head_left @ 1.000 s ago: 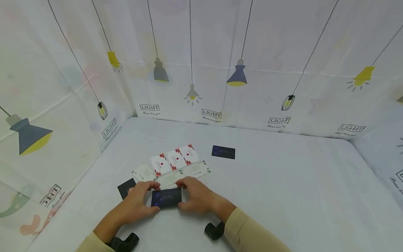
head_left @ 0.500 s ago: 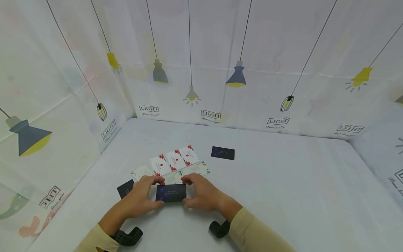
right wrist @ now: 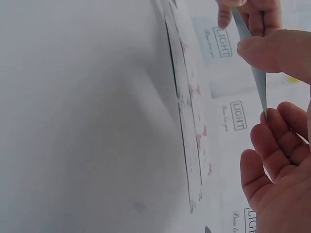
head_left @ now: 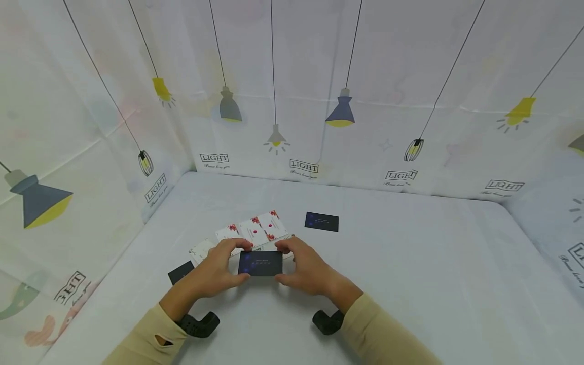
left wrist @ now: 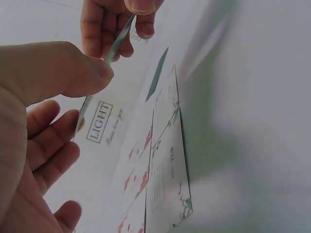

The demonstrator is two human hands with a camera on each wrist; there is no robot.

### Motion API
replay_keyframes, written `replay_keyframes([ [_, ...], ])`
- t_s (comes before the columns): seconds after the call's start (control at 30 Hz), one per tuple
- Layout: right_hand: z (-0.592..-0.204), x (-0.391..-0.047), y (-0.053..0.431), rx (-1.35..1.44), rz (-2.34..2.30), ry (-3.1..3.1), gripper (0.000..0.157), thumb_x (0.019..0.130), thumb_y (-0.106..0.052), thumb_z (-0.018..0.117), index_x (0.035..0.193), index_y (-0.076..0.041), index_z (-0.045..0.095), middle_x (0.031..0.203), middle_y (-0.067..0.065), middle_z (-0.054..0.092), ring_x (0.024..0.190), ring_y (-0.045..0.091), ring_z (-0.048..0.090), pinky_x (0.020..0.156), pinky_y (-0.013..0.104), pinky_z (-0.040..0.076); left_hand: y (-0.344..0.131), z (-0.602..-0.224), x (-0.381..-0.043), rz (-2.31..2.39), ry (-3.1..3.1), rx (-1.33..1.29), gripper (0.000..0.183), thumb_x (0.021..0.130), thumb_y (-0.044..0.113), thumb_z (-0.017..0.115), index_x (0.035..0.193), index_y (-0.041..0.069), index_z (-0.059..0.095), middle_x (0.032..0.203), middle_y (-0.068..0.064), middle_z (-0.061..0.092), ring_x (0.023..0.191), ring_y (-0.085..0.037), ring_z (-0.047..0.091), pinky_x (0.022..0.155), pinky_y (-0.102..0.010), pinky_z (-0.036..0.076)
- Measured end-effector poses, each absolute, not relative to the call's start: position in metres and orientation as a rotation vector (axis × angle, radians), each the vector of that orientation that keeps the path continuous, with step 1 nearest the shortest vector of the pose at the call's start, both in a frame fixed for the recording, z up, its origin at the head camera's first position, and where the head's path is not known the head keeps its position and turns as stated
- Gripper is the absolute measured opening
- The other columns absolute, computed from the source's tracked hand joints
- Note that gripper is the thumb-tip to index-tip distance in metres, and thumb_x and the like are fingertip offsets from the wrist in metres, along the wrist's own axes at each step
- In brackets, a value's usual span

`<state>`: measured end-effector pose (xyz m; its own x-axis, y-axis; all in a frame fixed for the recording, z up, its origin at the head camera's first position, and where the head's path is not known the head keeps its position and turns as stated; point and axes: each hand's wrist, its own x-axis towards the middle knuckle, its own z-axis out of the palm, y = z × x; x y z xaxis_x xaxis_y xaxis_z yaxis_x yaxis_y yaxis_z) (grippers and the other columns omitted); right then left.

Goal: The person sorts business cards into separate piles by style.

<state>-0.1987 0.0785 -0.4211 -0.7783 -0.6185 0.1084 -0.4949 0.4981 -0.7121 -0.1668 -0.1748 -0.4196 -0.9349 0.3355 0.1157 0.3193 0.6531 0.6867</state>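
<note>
A dark blue-black card point(head_left: 260, 263) is held up off the table between both hands in the head view. My left hand point(head_left: 218, 268) pinches its left end between thumb and fingers. On the right end, my right hand point(head_left: 311, 267) pinches it the same way. Seen edge-on, the card point(left wrist: 119, 41) looks thin in the left wrist view, and the card point(right wrist: 258, 82) also shows as a sliver in the right wrist view. Behind the hands lie red-flowered white cards point(head_left: 253, 230) in a row, with green-leafed cards point(head_left: 201, 249) partly hidden in front of them.
One dark card point(head_left: 321, 221) lies alone to the right of the rows. Another dark card point(head_left: 180, 272) lies at the left, partly behind the left hand. The white table point(head_left: 433, 274) meets a lamp-printed cloth point(head_left: 392, 66) at its back and left edges.
Both hands have raised the dark card from near the table and carried it right and forward in the head view. It now covers part of the green-leafed cards. The cards on the table stay put.
</note>
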Motion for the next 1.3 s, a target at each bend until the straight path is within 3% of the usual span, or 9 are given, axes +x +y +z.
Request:
replay_keyframes([
  [0.2, -0.416, -0.203, 0.087, -0.98, -1.191, 2.631, 0.061, 0.084, -0.015, 0.08, 0.136, -0.002, 0.05, 0.122, 0.004, 0.055, 0.109, 0.023, 0.054, 0.087, 0.035, 0.049, -0.166, -0.415, -0.179, 1.3, 2.746, 0.602, 0.06, 0.081, 0.006, 0.081, 0.132, 0.0, 0.05, 0.125, -0.009, 0.058, 0.114, -0.025, 0.055, 0.096, -0.046, 0.047],
  [0.63, -0.412, -0.212, 0.102, -0.902, -1.213, 2.748, 0.06, 0.083, -0.01, 0.08, 0.135, 0.0, 0.051, 0.125, 0.008, 0.055, 0.106, 0.02, 0.054, 0.086, 0.037, 0.049, -0.149, -0.412, -0.204, 1.357, 2.673, 0.565, 0.054, 0.084, 0.01, 0.08, 0.13, 0.009, 0.053, 0.118, -0.005, 0.06, 0.099, -0.022, 0.057, 0.084, -0.038, 0.05],
  [0.73, -0.412, -0.215, 0.106, -0.89, -1.215, 2.766, 0.059, 0.083, -0.01, 0.08, 0.134, 0.0, 0.052, 0.125, 0.008, 0.055, 0.107, 0.022, 0.054, 0.087, 0.039, 0.049, -0.144, -0.411, -0.209, 1.348, 2.69, 0.591, 0.053, 0.084, 0.01, 0.08, 0.129, 0.009, 0.054, 0.117, -0.004, 0.059, 0.102, -0.024, 0.055, 0.083, -0.041, 0.049],
  [1.0, -0.409, -0.224, 0.12, -0.816, -1.204, 2.807, 0.06, 0.084, -0.013, 0.08, 0.136, 0.0, 0.052, 0.132, 0.011, 0.054, 0.115, 0.028, 0.052, 0.098, 0.047, 0.044, -0.13, -0.411, -0.229, 1.283, 2.721, 0.678, 0.052, 0.084, 0.011, 0.08, 0.129, 0.01, 0.055, 0.126, -0.006, 0.053, 0.12, -0.031, 0.047, 0.098, -0.049, 0.042],
  [1.3, -0.41, -0.236, 0.135, -0.711, -1.146, 2.853, 0.059, 0.085, -0.02, 0.079, 0.136, -0.003, 0.053, 0.133, 0.013, 0.056, 0.123, 0.032, 0.05, 0.104, 0.053, 0.038, -0.114, -0.409, -0.25, 1.184, 2.721, 0.642, 0.053, 0.086, 0.016, 0.08, 0.132, 0.016, 0.055, 0.129, -0.006, 0.052, 0.121, -0.032, 0.046, 0.095, -0.051, 0.039],
])
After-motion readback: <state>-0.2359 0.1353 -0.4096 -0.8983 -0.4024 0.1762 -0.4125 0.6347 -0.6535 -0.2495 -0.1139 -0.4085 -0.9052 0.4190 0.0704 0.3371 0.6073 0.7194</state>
